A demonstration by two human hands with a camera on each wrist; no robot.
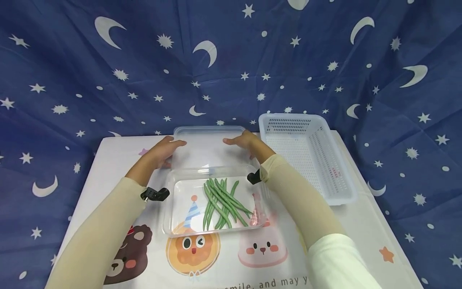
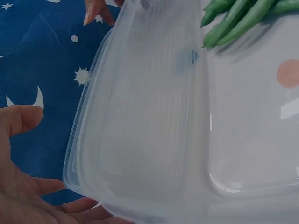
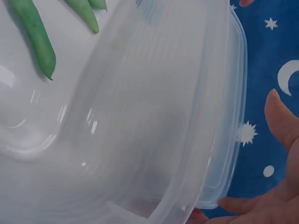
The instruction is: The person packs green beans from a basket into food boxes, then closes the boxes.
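Green beans (image 1: 221, 200) lie in a loose heap inside a clear plastic container (image 1: 167, 216) on the table. Directly behind that container is a translucent lid (image 1: 205, 150) with a raised rim. My left hand (image 1: 164, 152) is at the lid's left side, its fingers at the edge and corner and its thumb spread away, as the left wrist view shows. On the opposite side, my right hand (image 1: 250, 142) has its fingertips at the lid's right corner, thumb raised off it. In the right wrist view the lid's rim (image 3: 238, 93) extends past the container wall.
A white perforated basket (image 1: 343, 168) stands at the right, close by my right forearm. The tablecloth (image 1: 310, 273) has cartoon animals and lettering. A blue curtain (image 1: 231, 60) with moons and stars hangs right behind the table's back edge.
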